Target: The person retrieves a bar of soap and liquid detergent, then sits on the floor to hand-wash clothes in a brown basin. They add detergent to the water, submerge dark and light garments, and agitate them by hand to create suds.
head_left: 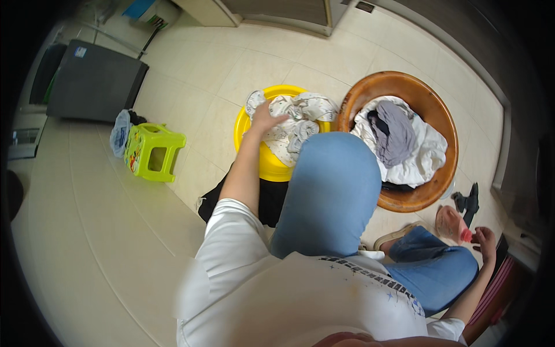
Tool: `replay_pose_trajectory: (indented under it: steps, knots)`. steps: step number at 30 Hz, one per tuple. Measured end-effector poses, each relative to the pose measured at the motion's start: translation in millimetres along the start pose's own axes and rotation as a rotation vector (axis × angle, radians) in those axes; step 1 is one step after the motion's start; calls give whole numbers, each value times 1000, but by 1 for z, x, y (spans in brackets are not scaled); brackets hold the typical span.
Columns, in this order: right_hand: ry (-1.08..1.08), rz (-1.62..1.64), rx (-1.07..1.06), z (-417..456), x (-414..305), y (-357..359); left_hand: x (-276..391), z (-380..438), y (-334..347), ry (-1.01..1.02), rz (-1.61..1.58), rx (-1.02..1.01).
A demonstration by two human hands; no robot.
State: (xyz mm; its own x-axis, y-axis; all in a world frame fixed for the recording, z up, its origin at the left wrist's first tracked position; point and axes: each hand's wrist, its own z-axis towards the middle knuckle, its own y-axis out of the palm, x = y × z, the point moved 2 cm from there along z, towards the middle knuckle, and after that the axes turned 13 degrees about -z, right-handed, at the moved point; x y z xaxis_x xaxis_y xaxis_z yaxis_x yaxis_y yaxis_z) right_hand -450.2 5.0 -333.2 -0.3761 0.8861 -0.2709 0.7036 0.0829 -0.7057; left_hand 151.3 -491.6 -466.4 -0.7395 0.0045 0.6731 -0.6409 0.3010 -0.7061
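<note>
My left hand (265, 119) rests with spread fingers on a white patterned garment (279, 130) in a yellow plastic basin (273, 167). A greyish rolled cloth (303, 132) lies on that garment. Off to the right, my right hand (484, 243) is at the red cap of a pink plastic bottle (451, 224); whether the fingers grip it I cannot tell. Right of the yellow basin stands a large brown basin (448, 112), holding white cloth (429, 152), a grey-purple garment (395, 134) and dark pieces.
A green plastic stool (173, 139) lies on its side at the left, beside a clear plastic bag (121, 134) and a dark grey box-like appliance (97, 82). Black cloth (273, 199) lies below the yellow basin. Another dark cloth (469, 201) lies near the bottle. Cabinets edge the tiled floor.
</note>
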Motion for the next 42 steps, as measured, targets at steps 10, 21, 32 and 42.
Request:
replay_pose_trajectory:
  steps: [10,21,32,42]
  knots:
    - [101,-106,-26,12,-11,1,-97,-66,73,-318,95,-132]
    - [51,-173,-28,25,-33,2,-68,-25,-9,-92,-396,167]
    - [40,-163,-12,14,-12,1,-85,-76,106,-439,-813,18]
    - [-68,-135,9,13,-20,2,65,-133,-163,296,-1619,245]
